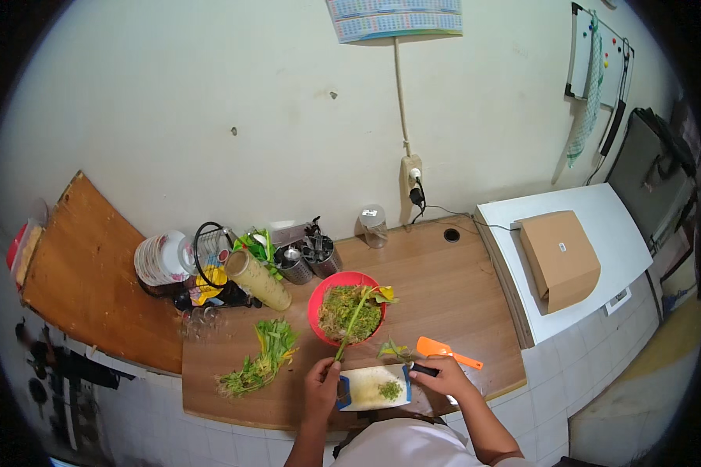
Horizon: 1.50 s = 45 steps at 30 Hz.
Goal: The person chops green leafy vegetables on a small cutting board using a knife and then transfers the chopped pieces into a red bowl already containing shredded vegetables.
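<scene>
My left hand [323, 385] grips the lower end of a long green stem [356, 321], whose yellow-green leaves reach over a red bowl [313, 312]. Chopped greens [347, 309] fill that bowl. My right hand [442, 376] is closed around a black handle [424, 369]; the tool's blade cannot be made out. Beside its tip lies a small leafy sprig [394, 350]. Between my hands, a white cutting board with blue ends [362, 388] bears a small heap of chopped green bits [389, 390]. A bunch of leafy greens with roots [263, 359] rests on the wooden table to the left.
An orange spatula [435, 348] lies just beyond my right hand. At the back left stand a dish rack with plates [162, 258], a tall container [257, 280] and metal utensil holders [325, 260]. A clear jar [374, 225] is by the wall; a cardboard box [561, 257] sits right.
</scene>
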Available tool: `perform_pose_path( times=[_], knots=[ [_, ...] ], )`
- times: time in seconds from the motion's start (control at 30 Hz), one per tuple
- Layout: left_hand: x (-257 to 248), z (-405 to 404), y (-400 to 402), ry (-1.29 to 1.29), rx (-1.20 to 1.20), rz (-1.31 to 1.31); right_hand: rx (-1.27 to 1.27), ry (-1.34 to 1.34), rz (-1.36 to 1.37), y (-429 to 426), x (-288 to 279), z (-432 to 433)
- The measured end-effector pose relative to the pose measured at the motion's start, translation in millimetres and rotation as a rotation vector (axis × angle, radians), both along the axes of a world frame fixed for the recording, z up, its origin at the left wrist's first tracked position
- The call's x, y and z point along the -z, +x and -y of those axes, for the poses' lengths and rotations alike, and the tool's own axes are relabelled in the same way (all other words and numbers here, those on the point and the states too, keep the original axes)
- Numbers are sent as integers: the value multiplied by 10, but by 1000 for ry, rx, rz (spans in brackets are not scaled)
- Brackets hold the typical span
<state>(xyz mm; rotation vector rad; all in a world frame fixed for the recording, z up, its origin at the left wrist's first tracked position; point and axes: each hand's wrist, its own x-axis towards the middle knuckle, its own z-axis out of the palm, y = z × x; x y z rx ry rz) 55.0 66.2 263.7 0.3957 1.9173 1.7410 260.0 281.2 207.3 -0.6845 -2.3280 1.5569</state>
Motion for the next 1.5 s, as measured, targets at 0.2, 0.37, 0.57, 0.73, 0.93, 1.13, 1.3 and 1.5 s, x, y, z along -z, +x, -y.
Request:
perform_pose_path(
  times=[0.2,0.37,0.57,0.73,0.93,1.13,1.3,1.5],
  knots=[
    [95,225,-179,-52,-95,-397,-8,63,-15,-115,-188,229],
    [-42,532,-361,-249,-114,-1141,-37,122,-69,-352,-386,511],
    [-114,942,-691,-172,-191,-1300,-27,165,-133,-750,-607,893],
    [-9,1227,-981,-21,-319,-1005,145,147,-127,-1043,-483,1205],
    [157,1550,-1318,630,-408,242,274,-107,-100,-1118,-341,1665],
    [415,1739,-1440,727,-173,477,341,-103,-11,-991,-27,2052],
    [346,1719,-1244,634,42,447,402,-107,67,-876,103,2392],
    [538,1673,-1043,613,94,479,464,-107,27,-679,219,2664]
  ],
)
